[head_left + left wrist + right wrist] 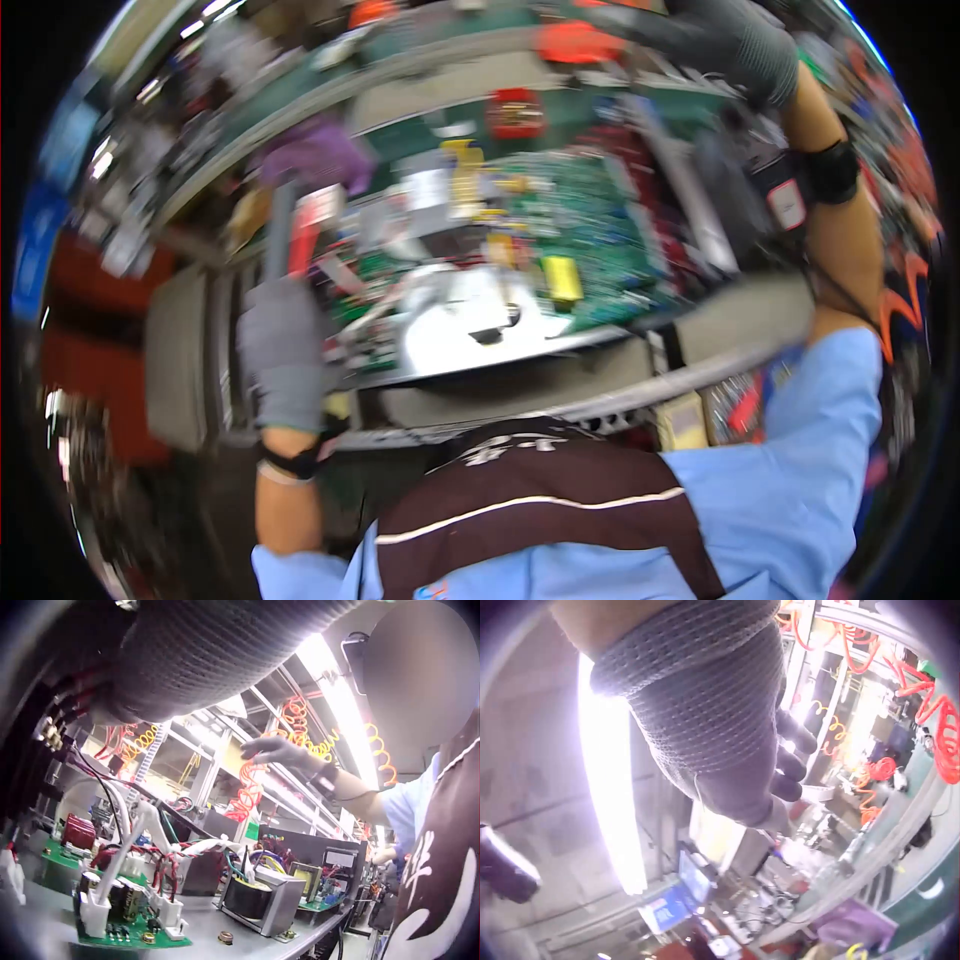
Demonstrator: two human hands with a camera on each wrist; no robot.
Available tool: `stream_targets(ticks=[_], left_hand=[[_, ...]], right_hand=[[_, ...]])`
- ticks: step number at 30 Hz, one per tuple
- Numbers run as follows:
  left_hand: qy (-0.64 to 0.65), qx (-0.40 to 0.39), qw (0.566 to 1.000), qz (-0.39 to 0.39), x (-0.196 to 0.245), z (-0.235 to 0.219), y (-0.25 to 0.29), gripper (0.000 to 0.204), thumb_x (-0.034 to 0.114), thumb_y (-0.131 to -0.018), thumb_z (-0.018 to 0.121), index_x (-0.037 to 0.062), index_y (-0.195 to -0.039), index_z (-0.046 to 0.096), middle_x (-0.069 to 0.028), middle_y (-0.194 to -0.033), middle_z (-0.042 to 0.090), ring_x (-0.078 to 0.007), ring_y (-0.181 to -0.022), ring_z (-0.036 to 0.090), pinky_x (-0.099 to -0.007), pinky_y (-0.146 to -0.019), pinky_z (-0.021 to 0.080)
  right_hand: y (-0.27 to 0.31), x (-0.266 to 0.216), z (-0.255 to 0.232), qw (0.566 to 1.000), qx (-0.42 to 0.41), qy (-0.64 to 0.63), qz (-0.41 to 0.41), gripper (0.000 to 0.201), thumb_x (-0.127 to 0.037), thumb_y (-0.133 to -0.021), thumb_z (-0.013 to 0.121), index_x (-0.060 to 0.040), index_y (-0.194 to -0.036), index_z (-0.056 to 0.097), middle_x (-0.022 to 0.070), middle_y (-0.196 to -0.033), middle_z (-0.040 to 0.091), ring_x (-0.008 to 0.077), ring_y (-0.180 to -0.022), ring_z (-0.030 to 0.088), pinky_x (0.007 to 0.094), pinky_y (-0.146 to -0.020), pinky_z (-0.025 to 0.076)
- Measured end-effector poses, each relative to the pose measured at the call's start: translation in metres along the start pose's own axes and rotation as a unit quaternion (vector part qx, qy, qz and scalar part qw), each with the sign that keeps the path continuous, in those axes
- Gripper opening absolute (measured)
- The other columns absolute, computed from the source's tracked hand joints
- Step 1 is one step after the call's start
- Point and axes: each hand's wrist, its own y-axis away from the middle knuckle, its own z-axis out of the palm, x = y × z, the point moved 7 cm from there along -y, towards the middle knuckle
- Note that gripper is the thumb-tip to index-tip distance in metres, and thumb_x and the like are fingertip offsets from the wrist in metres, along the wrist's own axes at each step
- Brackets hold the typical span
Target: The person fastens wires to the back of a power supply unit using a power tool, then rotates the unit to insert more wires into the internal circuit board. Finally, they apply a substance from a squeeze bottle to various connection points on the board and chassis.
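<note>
A metal chassis (430,378) full of green circuit boards (600,240), wires and a boxy metal-framed component (262,900) lies in front of me. My gloved left hand (283,350) is at the left side wall of the chassis. Its fingers are blurred in the head view and mostly hidden in the left wrist view, so I cannot tell whether they grip the wall. My gloved right hand (725,45) is raised beyond the far right of the chassis, fingers loosely bent and holding nothing visible. In the left wrist view it overlaps the top of a red coiled hose (247,791).
Behind the chassis stands a small red bin (515,113) with small parts. A purple cloth or bag (315,155) lies at the back left. More orange coiled hoses (937,735) hang around the bench. A grey padded panel (178,355) stands left of my left hand.
</note>
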Motion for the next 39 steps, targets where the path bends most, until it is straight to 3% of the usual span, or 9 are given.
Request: stream_targets(ticks=[6, 11, 16, 20, 21, 27, 29, 34, 39], left_hand=[[0.034, 0.081, 0.982, 0.17, 0.01, 0.03, 0.003, 0.017, 0.009, -0.087, 0.044, 0.0047, -0.098, 0.055, -0.0118, -0.087, 0.058, -0.0269, -0.077, 0.061, -0.0377, -0.061, 0.049], [-0.107, -0.04, 0.984, 0.138, 0.017, 0.075, -0.007, 0.021, 0.007, -0.089, 0.042, 0.0055, -0.106, 0.053, -0.0111, -0.094, 0.059, -0.0245, -0.08, 0.062, -0.0338, -0.064, 0.052], [-0.2, 0.103, 0.963, 0.148, 0.029, 0.058, 0.005, 0.011, 0.015, -0.089, 0.047, 0.0171, -0.097, 0.055, 0.0035, -0.082, 0.052, -0.0092, -0.064, 0.058, -0.0216, -0.048, 0.046], [-0.147, 0.09, 0.979, 0.107, 0.023, 0.048, 0.023, 0.022, 0.017, -0.085, 0.052, 0.0134, -0.106, 0.055, -0.0018, -0.085, 0.055, -0.016, -0.067, 0.055, -0.0311, -0.054, 0.045], [0.171, 0.057, 0.981, 0.073, 0.015, 0.058, 0.026, 0.016, 0.012, -0.087, 0.05, 0.0102, -0.103, 0.055, -0.005, -0.09, 0.056, -0.0161, -0.066, 0.057, -0.0251, -0.051, 0.046], [0.378, 0.098, 0.92, 0.034, -0.001, -0.042, 0.052, 0.029, -0.002, -0.077, 0.055, -0.0009, -0.106, 0.058, -0.0161, -0.103, 0.059, -0.0236, -0.073, 0.061, -0.033, -0.065, 0.05], [0.527, 0.183, 0.83, 0.006, -0.021, -0.061, 0.063, 0.025, -0.006, -0.079, 0.049, -0.0024, -0.101, 0.06, -0.0156, -0.101, 0.06, -0.022, -0.073, 0.061, -0.0312, -0.065, 0.051], [0.647, 0.233, 0.726, -0.025, -0.065, -0.026, 0.067, 0.029, 0.005, -0.089, 0.041, -0.0057, -0.11, 0.057, -0.0136, -0.109, 0.058, -0.0188, -0.098, 0.056, -0.0311, -0.087, 0.045], [0.83, 0.135, 0.534, 0.088, -0.042, 0.01, 0.046, 0.066, 0.05, -0.094, 0.036, -0.0054, -0.131, 0.036, -0.0197, -0.124, 0.05, -0.028, -0.111, 0.054, -0.039, -0.1, 0.038]], right_hand=[[0.234, -0.041, -0.074, 0.909, 0.201, -0.159, 0.328, 0.022, -0.009, -0.084, 0.061, -0.0011, -0.104, 0.063, 0.0096, -0.098, 0.065, 0.0162, -0.09, 0.062, 0.0298, -0.078, 0.049], [0.481, -0.128, 0.02, 0.571, 0.237, -0.326, 0.715, 0.036, -0.012, -0.085, 0.061, -0.0012, -0.119, 0.056, 0.0076, -0.113, 0.06, 0.0142, -0.104, 0.057, 0.0287, -0.093, 0.044], [0.563, -0.213, 0.124, 0.643, -0.013, -0.033, 0.765, 0.056, -0.021, -0.077, 0.066, -0.0006, -0.126, 0.045, 0.0196, -0.12, 0.051, 0.0332, -0.112, 0.051, 0.0434, -0.093, 0.042], [0.624, -0.214, 0.165, 0.555, -0.113, 0.299, 0.768, 0.064, -0.026, -0.073, 0.063, 0.0054, -0.122, 0.038, 0.0287, -0.125, 0.042, 0.0404, -0.11, 0.047, 0.0467, -0.092, 0.04], [0.714, -0.229, 0.227, 0.441, -0.058, -0.049, 0.894, 0.044, -0.034, -0.083, 0.059, 0.0013, -0.107, 0.048, 0.0212, -0.1, 0.052, 0.0351, -0.089, 0.05, 0.0398, -0.078, 0.044], [0.814, -0.212, 0.246, 0.512, 0.125, -0.063, 0.847, 0.052, -0.025, -0.081, 0.06, 0.0067, -0.119, 0.042, 0.0283, -0.118, 0.047, 0.0388, -0.106, 0.048, 0.041, -0.092, 0.04], [0.696, -0.211, 0.172, 0.544, 0.136, 0.227, 0.796, 0.047, -0.017, -0.083, 0.061, 0.0085, -0.118, 0.042, 0.0251, -0.118, 0.048, 0.0357, -0.105, 0.048, 0.0377, -0.091, 0.041], [0.56, -0.228, 0.122, 0.554, 0.451, -0.025, 0.699, 0.038, -0.01, -0.08, 0.066, 0.0007, -0.111, 0.047, 0.0065, -0.094, 0.054, 0.0119, -0.075, 0.05, 0.0232, -0.062, 0.043], [0.371, -0.215, 0.085, 0.567, 0.48, -0.296, 0.601, 0.051, -0.035, -0.086, 0.057, -0.0004, -0.122, 0.047, 0.0086, -0.109, 0.057, 0.0185, -0.098, 0.056, 0.031, -0.087, 0.043]])
